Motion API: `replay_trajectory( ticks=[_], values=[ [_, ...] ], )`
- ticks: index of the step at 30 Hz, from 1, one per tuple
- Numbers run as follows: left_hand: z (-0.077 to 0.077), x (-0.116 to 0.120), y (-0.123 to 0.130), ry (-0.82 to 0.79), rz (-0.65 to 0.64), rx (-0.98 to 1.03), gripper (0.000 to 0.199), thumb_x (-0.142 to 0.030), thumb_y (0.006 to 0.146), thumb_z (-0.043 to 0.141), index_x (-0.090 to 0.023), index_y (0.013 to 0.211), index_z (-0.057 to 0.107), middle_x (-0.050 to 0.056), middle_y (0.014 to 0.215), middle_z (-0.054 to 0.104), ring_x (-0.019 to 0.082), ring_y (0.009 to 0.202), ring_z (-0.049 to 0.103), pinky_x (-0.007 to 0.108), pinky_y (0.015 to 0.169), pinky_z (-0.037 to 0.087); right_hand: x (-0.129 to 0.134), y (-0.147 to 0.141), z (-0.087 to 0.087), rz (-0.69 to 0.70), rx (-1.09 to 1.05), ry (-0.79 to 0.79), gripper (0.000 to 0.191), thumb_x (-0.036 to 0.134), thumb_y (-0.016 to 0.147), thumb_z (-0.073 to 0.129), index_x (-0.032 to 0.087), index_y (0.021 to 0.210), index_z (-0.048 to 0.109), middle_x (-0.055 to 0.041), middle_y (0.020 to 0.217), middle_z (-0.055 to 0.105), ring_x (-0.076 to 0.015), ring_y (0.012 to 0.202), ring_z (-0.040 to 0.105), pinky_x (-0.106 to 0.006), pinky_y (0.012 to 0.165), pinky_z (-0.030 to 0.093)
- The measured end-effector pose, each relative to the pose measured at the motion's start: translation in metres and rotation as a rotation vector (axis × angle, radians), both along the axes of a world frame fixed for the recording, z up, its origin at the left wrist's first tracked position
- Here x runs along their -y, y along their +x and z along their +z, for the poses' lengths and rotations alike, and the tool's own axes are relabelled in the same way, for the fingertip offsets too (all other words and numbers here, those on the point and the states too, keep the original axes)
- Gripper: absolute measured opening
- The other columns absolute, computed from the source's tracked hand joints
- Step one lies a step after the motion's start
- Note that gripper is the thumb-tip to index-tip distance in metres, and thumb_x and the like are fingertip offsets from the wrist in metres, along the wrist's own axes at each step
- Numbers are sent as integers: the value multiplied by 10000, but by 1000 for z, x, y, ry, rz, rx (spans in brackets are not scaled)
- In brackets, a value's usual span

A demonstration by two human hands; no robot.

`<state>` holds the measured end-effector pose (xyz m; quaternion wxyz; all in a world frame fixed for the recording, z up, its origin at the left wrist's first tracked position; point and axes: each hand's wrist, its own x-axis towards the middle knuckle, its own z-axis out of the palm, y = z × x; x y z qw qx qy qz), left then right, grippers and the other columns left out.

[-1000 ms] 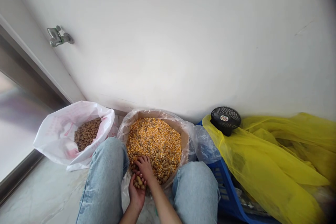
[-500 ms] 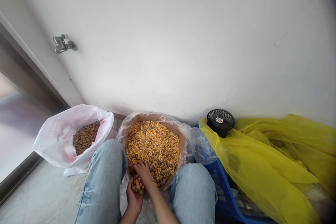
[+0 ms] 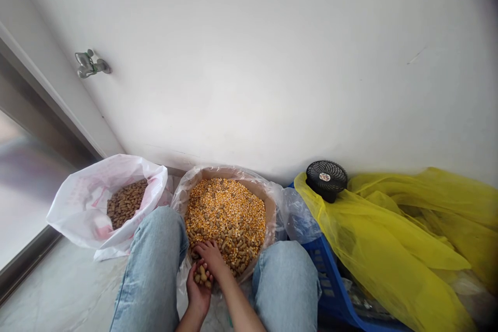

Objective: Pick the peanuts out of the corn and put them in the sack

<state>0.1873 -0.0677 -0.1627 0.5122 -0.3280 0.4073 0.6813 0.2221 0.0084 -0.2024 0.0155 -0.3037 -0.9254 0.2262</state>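
Observation:
My left hand (image 3: 198,288) is cupped palm up at the near edge of the sack, holding several peanuts in the shell (image 3: 202,275). My right hand (image 3: 210,258) is curled just above it, its fingers at the near edge of a mix of yellow corn kernels and peanuts (image 3: 225,223). Whatever those fingers touch or hold is hidden. The mix fills a plastic-lined sack (image 3: 218,172). To its left, a white plastic bag (image 3: 78,207) holds peanuts in the shell (image 3: 126,202).
My jeans-clad knees (image 3: 153,270) flank the sack. To the right are a small black fan (image 3: 326,180), a yellow plastic sheet (image 3: 408,233) and a blue plastic crate (image 3: 330,280). A wall tap (image 3: 91,64) sits high up, and plastic sheeting (image 3: 66,280) covers the floor.
My right hand has come closer over my left palm, covering more of the peanuts. The view has shifted slightly, moving the scene left and down.

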Motion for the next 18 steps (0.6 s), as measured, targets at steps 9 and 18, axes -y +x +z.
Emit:
replay_trajectory(
  ticks=[9, 18],
  values=[
    [-5, -1, 0, -8, 25, 3, 211, -164, 749, 370, -165, 652, 557, -8, 513, 572, 97, 405, 509, 197, 395, 368, -2, 0, 5, -4, -19, -59, 283, 189, 810, 386, 302, 1051, 484, 12, 1000, 567, -143, 917, 482, -311, 826, 299],
    [-4, 0, 1, -8, 21, -3, 88, -135, 699, 470, -160, 701, 554, -1, 593, 582, 102, 456, 537, 199, 399, 401, -2, 0, -2, 1, -46, -122, 288, 182, 772, 419, 301, 1013, 522, 13, 986, 580, -154, 904, 483, -318, 831, 284]
  ],
)
